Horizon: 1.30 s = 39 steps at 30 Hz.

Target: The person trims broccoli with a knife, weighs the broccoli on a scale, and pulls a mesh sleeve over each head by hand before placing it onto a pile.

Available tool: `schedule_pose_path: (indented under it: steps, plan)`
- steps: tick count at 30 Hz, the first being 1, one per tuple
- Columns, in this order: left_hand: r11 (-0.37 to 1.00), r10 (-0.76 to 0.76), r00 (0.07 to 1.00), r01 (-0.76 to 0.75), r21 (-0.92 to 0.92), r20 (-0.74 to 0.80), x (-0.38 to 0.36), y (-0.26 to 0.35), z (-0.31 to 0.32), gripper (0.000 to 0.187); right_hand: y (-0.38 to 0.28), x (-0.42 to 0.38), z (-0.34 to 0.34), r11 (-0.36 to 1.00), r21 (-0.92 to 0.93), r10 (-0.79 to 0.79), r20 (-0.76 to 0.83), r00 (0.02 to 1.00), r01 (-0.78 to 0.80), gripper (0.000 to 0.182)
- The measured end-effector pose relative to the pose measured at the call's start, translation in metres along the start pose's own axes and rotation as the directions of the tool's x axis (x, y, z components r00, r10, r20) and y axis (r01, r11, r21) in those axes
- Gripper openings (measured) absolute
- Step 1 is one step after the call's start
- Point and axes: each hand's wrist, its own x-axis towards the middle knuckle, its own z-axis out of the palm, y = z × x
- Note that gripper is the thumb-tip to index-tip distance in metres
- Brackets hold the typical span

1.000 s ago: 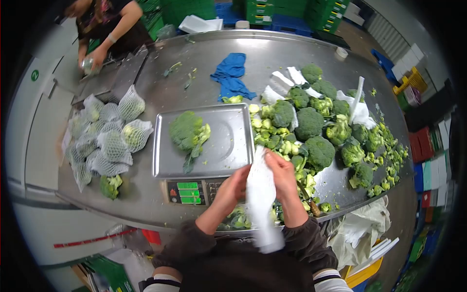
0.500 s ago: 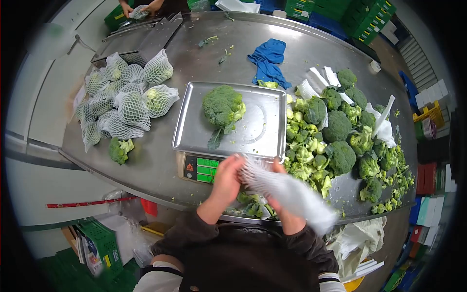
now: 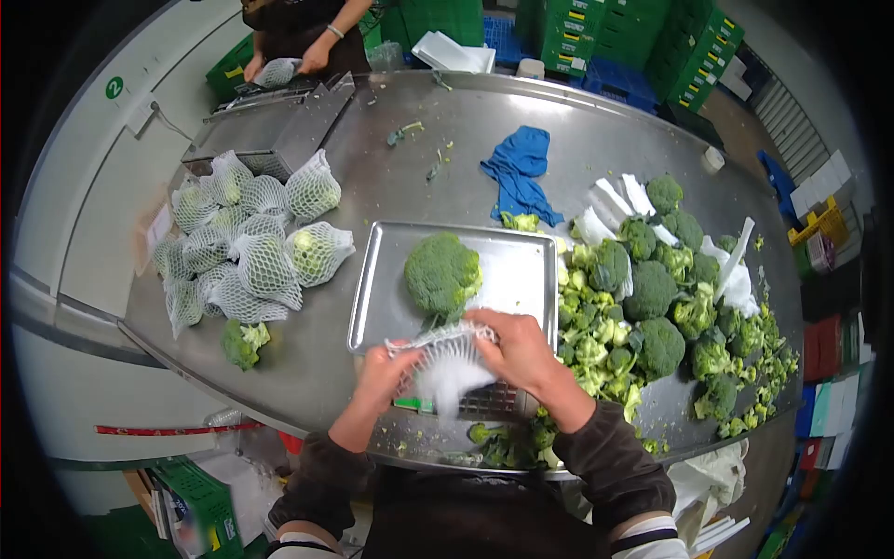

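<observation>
A white mesh net [image 3: 452, 365] is stretched between my two hands over the front edge of the metal tray [image 3: 361, 279]. Its left rim is pinched in my left hand [image 3: 382, 373], and its right rim in my right hand [image 3: 521, 349]. Just beyond the net, a broccoli head [image 3: 441, 273] lies on the tray, its lower end partly hidden. The scale display [image 3: 410, 403] under the tray is mostly covered by the net and my left hand.
Netted broccoli [image 3: 265, 261] is piled at the left, with a bare piece [image 3: 244, 343] in front. Loose broccoli [image 3: 650, 291] and trimmings fill the right. A blue cloth [image 3: 521, 168] lies behind the tray. A co-worker's hands [image 3: 317, 56] hold a netted item at the back left.
The net, earlier hanging out to the right, is now spread open between my hands near the broccoli. My right hand has moved up to its rim. The view has shifted, showing more of the co-worker.
</observation>
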Motion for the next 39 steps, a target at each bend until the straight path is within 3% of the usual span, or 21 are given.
schedule_pose_path:
  steps: [1, 3, 5, 7, 9, 11, 12, 13, 15, 16, 17, 18, 21, 22, 23, 26, 31, 34, 36, 37, 39]
  plan:
    - [0.999, 0.031, 0.994, -0.028, 0.034, -0.103, 0.011, 0.006, -0.007, 0.021, -0.007, 0.011, -0.002, 0.911, -0.387, -0.220, -0.173, 0.960, 0.139, 0.032]
    - [0.995, 0.069, 0.984, -0.079, -0.056, -0.165, 0.031, 0.019, -0.002, 0.025, -0.011, 0.038, 0.003, 0.924, -0.325, -0.304, -0.310, 0.901, 0.200, 0.035]
    - [0.981, 0.090, 0.969, -0.126, -0.149, -0.229, 0.044, 0.026, 0.002, 0.028, -0.015, 0.060, 0.008, 0.933, -0.359, -0.211, -0.526, 0.824, 0.011, 0.035]
    - [0.943, 0.024, 0.981, -0.087, -0.322, -0.193, 0.060, 0.025, 0.002, 0.033, -0.008, 0.072, 0.011, 0.914, -0.404, -0.196, -0.510, 0.837, -0.033, 0.031]
    - [0.948, -0.006, 0.988, -0.043, -0.316, -0.152, 0.075, 0.021, -0.008, 0.033, -0.004, 0.071, 0.014, 0.972, -0.233, -0.128, -0.479, 0.869, 0.015, 0.024]
    - [0.862, 0.228, 0.955, -0.290, -0.416, -0.192, 0.077, 0.001, -0.014, 0.034, -0.016, 0.046, 0.012, 0.968, -0.198, -0.229, -0.439, 0.869, 0.155, 0.022]
    - [0.845, 0.369, 0.929, -0.348, -0.407, -0.028, 0.060, 0.016, -0.012, 0.039, -0.035, 0.027, 0.008, 0.956, -0.163, -0.291, -0.417, 0.861, 0.243, 0.021]
    - [0.808, 0.302, 0.950, -0.297, -0.509, -0.075, 0.038, 0.025, -0.002, 0.045, -0.049, 0.008, 0.002, 0.943, -0.111, -0.333, -0.327, 0.884, 0.314, 0.022]
    - [0.823, 0.537, 0.843, -0.533, -0.196, -0.038, 0.026, 0.052, 0.009, 0.052, -0.051, -0.013, -0.001, 0.882, 0.036, -0.457, -0.176, 0.872, 0.470, 0.024]
    - [0.828, 0.529, 0.848, -0.525, -0.194, -0.038, 0.010, 0.063, 0.020, 0.052, -0.054, -0.018, -0.003, 0.885, 0.042, -0.450, -0.176, 0.876, 0.463, 0.024]
    - [0.863, 0.327, 0.932, -0.228, -0.450, 0.154, -0.009, 0.076, 0.034, 0.055, -0.057, -0.022, -0.006, 0.950, 0.261, -0.168, -0.033, 0.985, 0.171, 0.026]
    - [0.784, 0.157, 0.909, 0.122, -0.608, 0.385, -0.019, 0.081, 0.042, 0.057, -0.059, -0.025, -0.009, 0.895, 0.416, 0.097, 0.167, 0.981, -0.160, 0.027]
    - [0.567, 0.137, 0.893, 0.284, -0.773, 0.429, -0.030, 0.050, 0.037, 0.062, -0.035, -0.024, -0.014, 0.664, 0.597, 0.300, 0.339, 0.892, -0.450, 0.041]
    - [0.652, -0.066, 0.928, 0.318, -0.689, 0.366, -0.021, 0.044, 0.038, 0.055, -0.038, -0.026, -0.010, 0.471, 0.764, 0.308, 0.326, 0.894, -0.440, 0.048]
    - [0.655, -0.076, 0.919, 0.339, -0.675, 0.388, -0.023, 0.041, 0.040, 0.055, -0.022, -0.031, -0.005, 0.240, 0.893, 0.266, 0.317, 0.910, -0.382, 0.048]
    - [0.634, -0.206, 0.938, 0.346, -0.691, 0.280, -0.027, 0.050, 0.052, 0.044, -0.007, -0.046, 0.003, -0.038, 0.946, 0.324, 0.316, 0.892, -0.322, 0.051]
    - [0.516, 0.007, 0.897, 0.376, -0.770, 0.442, -0.023, 0.008, 0.027, 0.044, 0.027, -0.069, 0.050, -0.081, 0.892, 0.509, 0.422, 0.750, -0.446, 0.044]
    - [0.431, 0.228, 0.908, 0.230, -0.873, 0.352, -0.028, -0.017, 0.020, 0.045, 0.010, -0.068, 0.070, -0.271, 0.883, 0.381, 0.464, 0.800, -0.383, 0.043]
    - [0.452, 0.236, 0.949, 0.082, -0.888, 0.208, 0.000, -0.002, 0.015, 0.046, 0.008, -0.061, 0.061, 0.062, 0.882, 0.246, 0.441, 0.863, -0.468, 0.042]
    - [0.465, 0.236, 0.966, -0.021, -0.885, 0.102, 0.017, 0.012, 0.010, 0.046, 0.012, -0.060, 0.052, 0.371, 0.804, 0.236, 0.402, 0.885, -0.464, 0.037]
    - [0.487, 0.210, 0.964, -0.246, -0.838, -0.161, 0.059, 0.057, -0.004, 0.046, 0.033, -0.066, 0.030, 0.909, 0.341, 0.226, 0.082, 0.971, -0.240, 0.028]
